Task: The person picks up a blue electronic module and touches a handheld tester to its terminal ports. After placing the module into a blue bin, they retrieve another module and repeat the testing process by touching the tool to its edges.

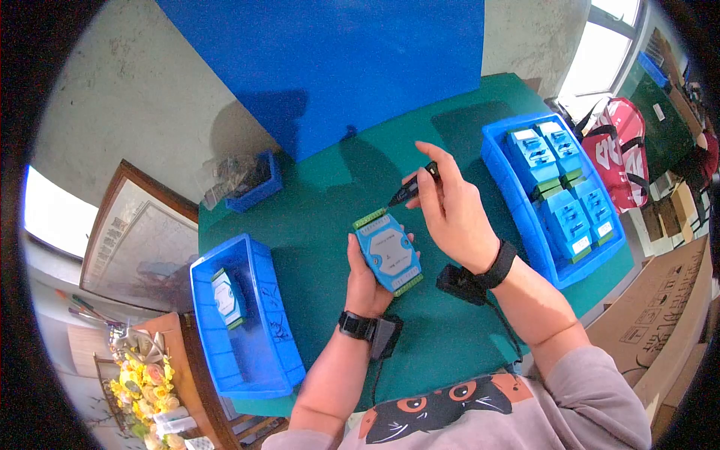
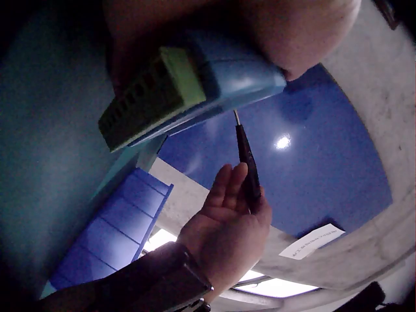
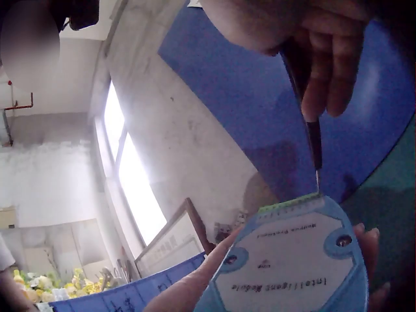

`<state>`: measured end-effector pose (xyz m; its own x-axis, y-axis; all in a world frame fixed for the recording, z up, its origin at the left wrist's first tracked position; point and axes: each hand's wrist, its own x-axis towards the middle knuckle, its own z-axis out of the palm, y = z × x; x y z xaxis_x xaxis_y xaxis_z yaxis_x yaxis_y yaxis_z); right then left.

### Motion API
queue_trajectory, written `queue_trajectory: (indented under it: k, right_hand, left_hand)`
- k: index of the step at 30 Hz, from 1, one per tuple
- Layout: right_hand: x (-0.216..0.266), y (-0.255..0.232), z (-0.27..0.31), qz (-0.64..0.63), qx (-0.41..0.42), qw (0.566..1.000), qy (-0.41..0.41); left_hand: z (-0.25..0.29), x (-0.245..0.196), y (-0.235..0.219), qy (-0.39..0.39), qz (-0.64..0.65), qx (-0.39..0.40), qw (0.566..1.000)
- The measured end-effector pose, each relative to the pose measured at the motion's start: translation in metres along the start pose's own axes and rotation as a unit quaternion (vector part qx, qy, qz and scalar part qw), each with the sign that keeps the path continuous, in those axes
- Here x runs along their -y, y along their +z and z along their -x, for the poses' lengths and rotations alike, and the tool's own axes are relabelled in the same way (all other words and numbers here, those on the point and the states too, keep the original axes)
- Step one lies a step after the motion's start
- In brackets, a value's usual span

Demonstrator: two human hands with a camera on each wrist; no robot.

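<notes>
Left hand grips blue module above bench; right hand pinches screwdriver at its green terminal strip. Risk: tip slips off screw, gouging terminal.

one bin with a module sits left, a fuller bin right, on the table.

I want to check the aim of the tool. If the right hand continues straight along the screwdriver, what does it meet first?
Probably the green terminal strip on the blue module that the left hand holds: the screwdriver in the right hand points at it, tip almost touching.
</notes>
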<state>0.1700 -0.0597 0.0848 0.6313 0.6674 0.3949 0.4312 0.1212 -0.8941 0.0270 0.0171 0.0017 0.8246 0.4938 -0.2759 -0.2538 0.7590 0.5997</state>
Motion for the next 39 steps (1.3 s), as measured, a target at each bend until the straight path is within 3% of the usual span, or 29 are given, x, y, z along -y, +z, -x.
queue_trajectory:
  k: [15, 18, 22, 29, 39]
  right_hand:
    - [0.0, -0.004, 0.0, 0.016, 0.017, 1.0, -0.012]
    - [0.002, 0.001, 0.001, -0.02, -0.035, 0.998, -0.049]
    - [0.018, -0.003, 0.006, -0.053, 0.022, 0.998, 0.004]
    - [0.036, -0.005, 0.02, 0.015, 0.15, 0.988, 0.026]
    - [0.039, 0.007, 0.028, 0.033, 0.166, 0.985, 0.022]
  left_hand:
    - [-0.002, 0.001, -0.001, -0.001, 0.021, -0.004, 1.0]
    - [-0.001, 0.001, -0.001, 0.005, 0.036, -0.013, 0.999]
    - [-0.003, -0.002, -0.003, 0.016, 0.072, -0.008, 0.997]
    - [-0.003, -0.004, -0.009, 0.05, 0.11, 0.013, 0.993]
    - [-0.003, -0.005, -0.011, 0.068, 0.154, 0.01, 0.986]
